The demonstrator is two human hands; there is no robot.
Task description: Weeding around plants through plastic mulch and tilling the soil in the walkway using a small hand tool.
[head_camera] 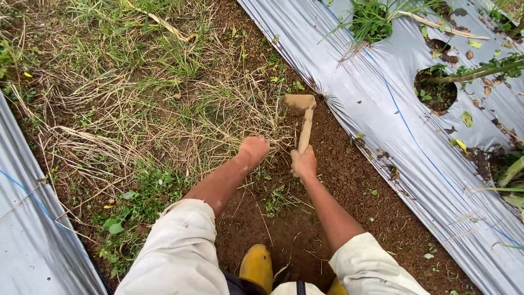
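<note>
A: While the right hand (303, 164) is closed around the wooden handle, where is the hoe (301, 109) itself?

B: Its blade sits on the ground at the edge of the grass (164, 109), just left of the plastic sheet (382, 109). The handle runs from the blade back to the right hand.

A: And the left hand (252, 150)?

B: It is left of the hoe, closed into a fist in the dry grass stalks. I think it grips a bunch of them, but the fingers are hidden, so I cannot tell for sure.

A: How much of the weeding looks done?

B: My judgement: only a part. Below the hoe, toward the yellow boots (256, 267), the soil (327, 175) is brown and almost bare, with only small green bits left. Left of the hoe and beyond it, the strip is full of dry and green grass.

A: So most is left?

B: It seems so. The bare soil is the smaller part of the strip beside the sheet.
</note>
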